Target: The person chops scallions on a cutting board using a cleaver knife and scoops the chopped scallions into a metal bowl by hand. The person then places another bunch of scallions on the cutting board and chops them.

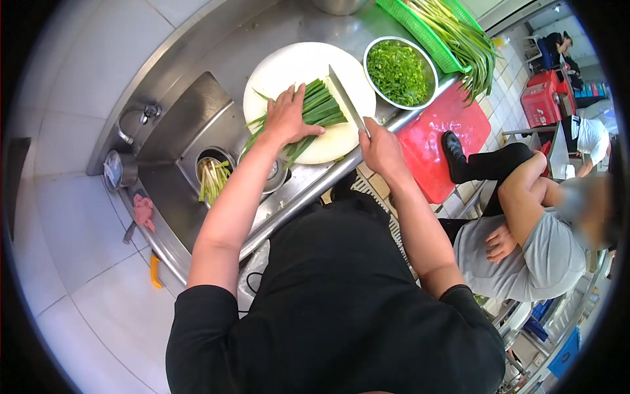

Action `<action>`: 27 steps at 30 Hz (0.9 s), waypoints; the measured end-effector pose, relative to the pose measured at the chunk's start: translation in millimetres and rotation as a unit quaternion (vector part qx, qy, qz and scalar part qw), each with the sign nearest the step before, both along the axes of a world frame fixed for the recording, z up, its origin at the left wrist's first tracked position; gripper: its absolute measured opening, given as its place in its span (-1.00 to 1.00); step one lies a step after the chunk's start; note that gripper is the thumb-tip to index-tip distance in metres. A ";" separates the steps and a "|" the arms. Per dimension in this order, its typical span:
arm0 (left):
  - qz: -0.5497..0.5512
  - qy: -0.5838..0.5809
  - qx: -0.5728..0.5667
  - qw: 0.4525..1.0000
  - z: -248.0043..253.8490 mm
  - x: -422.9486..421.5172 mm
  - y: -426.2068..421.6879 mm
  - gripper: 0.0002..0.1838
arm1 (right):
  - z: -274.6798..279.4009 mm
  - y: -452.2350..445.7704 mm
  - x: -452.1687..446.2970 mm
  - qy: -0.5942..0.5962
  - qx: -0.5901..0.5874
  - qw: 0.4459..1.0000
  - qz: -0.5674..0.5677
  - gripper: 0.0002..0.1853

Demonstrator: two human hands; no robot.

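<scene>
On the round white cutting board [275, 65] lies a bunch of green onions [321, 105], their cut ends facing the blade. My left hand [287, 118] rests on top of the bunch with its fingers spread, pressing it to the board. In my right hand [380, 151] is the handle of a kitchen knife [346, 96]. Its blade lies along the board just right of the cut ends, pointing away from me. A metal bowl [434, 82] full of chopped green onions [400, 71] stands right of the board.
A green basket [426, 29] of whole green onions [459, 39] is at the back right. Left are a sink basin [177, 151], a faucet [134, 121] and a container with onion ends [213, 177]. A seated person [525, 249] is at right, near a red board [446, 138].
</scene>
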State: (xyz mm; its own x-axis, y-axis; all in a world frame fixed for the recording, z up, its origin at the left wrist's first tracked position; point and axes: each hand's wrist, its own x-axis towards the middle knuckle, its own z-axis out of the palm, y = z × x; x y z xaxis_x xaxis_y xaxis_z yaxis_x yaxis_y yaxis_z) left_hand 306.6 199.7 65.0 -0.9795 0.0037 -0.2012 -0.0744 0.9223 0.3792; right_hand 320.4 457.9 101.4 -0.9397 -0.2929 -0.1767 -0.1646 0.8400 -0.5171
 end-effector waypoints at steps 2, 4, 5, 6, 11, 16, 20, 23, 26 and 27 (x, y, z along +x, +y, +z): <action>0.003 0.003 -0.001 1.000 -4.0 1.7 1.2 0.46 | 2.1 -1.4 -2.8 0.004 0.008 1.000 -0.005 -0.65; 0.010 0.024 0.009 1.000 -4.7 2.4 3.2 0.37 | 4.0 -5.7 -3.4 -0.002 0.008 0.999 0.031 -0.64; 0.010 0.026 0.008 1.000 -5.1 3.1 3.7 0.37 | 0.9 -6.3 -1.6 -0.009 -0.003 0.999 0.031 -0.61; 0.016 0.044 0.006 0.999 -7.4 4.6 5.0 0.29 | 1.1 -6.4 0.4 -0.007 -0.006 0.999 0.032 -0.61; 0.030 0.167 0.038 0.985 -14.1 7.6 4.4 -0.03 | -1.8 8.4 5.7 -0.032 -0.049 0.998 -0.036 -0.59; 0.008 0.219 0.085 0.972 -18.6 6.7 4.8 -0.47 | 6.1 4.9 11.3 -0.064 -0.058 0.996 -0.030 -0.61; -0.004 0.233 0.112 0.966 -28.6 13.1 3.8 -0.71 | -32.6 11.3 17.6 0.010 -0.062 0.998 -0.020 -0.60; -0.005 0.270 0.087 0.959 -25.0 20.6 5.7 -0.75 | 0.9 3.8 14.9 -0.020 -0.076 0.997 0.000 -0.57; 0.000 0.283 0.071 0.956 -29.7 21.9 6.9 -0.77 | -18.6 9.1 16.0 0.077 -0.063 0.995 0.029 -0.59; 0.000 0.263 0.055 0.963 -23.6 22.8 6.6 -0.72 | -5.9 5.1 16.3 0.058 -0.019 0.997 0.048 -0.60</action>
State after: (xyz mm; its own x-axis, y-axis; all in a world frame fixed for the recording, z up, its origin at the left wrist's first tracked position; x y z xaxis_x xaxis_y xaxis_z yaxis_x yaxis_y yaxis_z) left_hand 329.3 206.3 41.4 -0.9462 -0.0041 0.3236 0.1537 0.8743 0.4605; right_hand 336.7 463.0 95.5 -0.9204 -0.3869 -0.0565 -0.3035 0.7980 -0.5206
